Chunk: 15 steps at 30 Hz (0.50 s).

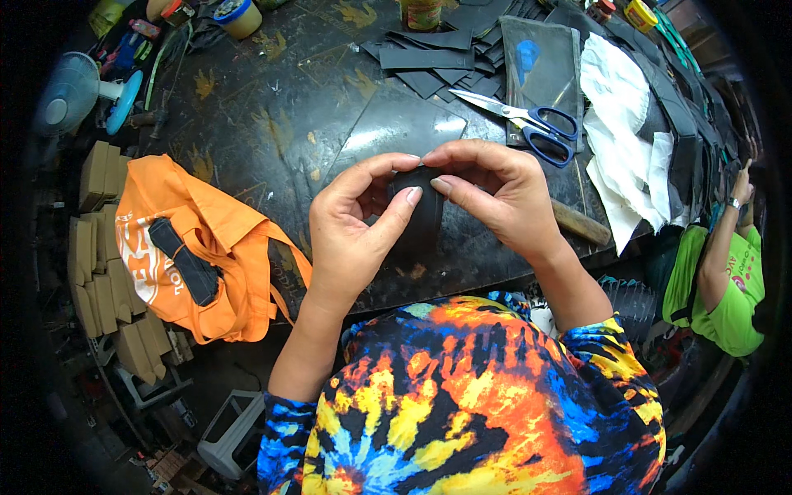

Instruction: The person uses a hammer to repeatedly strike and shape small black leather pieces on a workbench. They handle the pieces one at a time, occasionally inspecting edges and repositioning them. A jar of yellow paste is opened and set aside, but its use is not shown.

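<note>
This looks like a workshop: the scuffed black worktop [247,115] carries cut black strips [425,59] and scissors [516,114] (blue-handled) beyond the hands [351,219], with stacked brown pieces [103,276] well to their left and another person [726,285] far right.

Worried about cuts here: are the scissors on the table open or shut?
The scissors look shut: their blades lie together, tapering to one point.

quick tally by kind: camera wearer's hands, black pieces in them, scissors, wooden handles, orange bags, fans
Wearer's hands: 2, left hand and right hand
Held black piece: 1
Scissors: 1 pair
Wooden handle: 1
Orange bag: 1
Fan: 1
Total: 7
</note>
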Each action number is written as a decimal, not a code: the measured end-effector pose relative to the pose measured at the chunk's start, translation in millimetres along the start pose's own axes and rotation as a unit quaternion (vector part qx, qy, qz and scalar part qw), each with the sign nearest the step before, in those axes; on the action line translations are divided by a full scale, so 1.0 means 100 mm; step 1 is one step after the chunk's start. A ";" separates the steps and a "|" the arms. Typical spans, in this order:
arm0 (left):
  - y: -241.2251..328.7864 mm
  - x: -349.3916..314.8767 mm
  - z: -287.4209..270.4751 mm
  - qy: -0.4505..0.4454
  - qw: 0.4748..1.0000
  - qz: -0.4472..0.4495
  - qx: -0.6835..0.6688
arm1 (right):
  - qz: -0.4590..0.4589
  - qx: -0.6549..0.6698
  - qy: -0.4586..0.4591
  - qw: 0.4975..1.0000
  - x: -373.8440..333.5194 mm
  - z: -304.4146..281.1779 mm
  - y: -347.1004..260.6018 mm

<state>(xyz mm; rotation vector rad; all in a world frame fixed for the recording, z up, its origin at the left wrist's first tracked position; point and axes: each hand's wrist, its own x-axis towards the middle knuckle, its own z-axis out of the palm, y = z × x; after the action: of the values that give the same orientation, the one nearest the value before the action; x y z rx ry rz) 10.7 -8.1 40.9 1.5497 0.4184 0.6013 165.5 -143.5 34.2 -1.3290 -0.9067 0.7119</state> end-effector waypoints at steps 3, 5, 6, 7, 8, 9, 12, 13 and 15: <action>0.00 -0.01 0.00 0.000 1.000 -0.025 -0.011 | 0.027 -0.020 -0.012 0.999 -0.01 -0.03 -0.01; 0.00 -0.01 0.01 0.000 0.999 -0.041 -0.012 | 0.038 -0.006 -0.001 0.999 -0.01 -0.03 0.00; -0.01 -0.01 0.01 -0.002 0.999 -0.041 -0.010 | 0.039 0.011 0.009 0.999 -0.02 -0.03 0.01; -0.01 -0.01 0.01 -0.002 0.999 -0.043 -0.008 | 0.040 0.029 0.019 0.999 -0.02 -0.02 0.01; -0.01 -0.01 0.01 -0.001 0.999 -0.047 -0.004 | 0.046 0.028 0.016 0.998 -0.02 -0.02 0.01; -0.01 -0.01 0.01 -0.004 0.999 -0.045 0.002 | 0.052 0.027 0.013 0.998 -0.02 -0.02 0.01; -0.02 -0.02 0.00 -0.006 0.999 -0.041 0.024 | 0.076 0.016 -0.005 0.997 -0.03 -0.04 0.01; -0.02 -0.02 0.00 -0.005 0.999 -0.039 0.032 | 0.087 0.010 -0.010 0.996 -0.03 -0.04 0.01; -0.02 -0.02 -0.01 -0.005 0.998 -0.035 0.046 | 0.063 -0.031 0.000 0.998 -0.03 -0.05 0.01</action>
<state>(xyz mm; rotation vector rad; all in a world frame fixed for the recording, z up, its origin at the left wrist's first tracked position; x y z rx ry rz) 9.0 -8.1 38.7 1.6183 0.4964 0.5257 168.2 -148.7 33.0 -1.4505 -0.8559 0.7869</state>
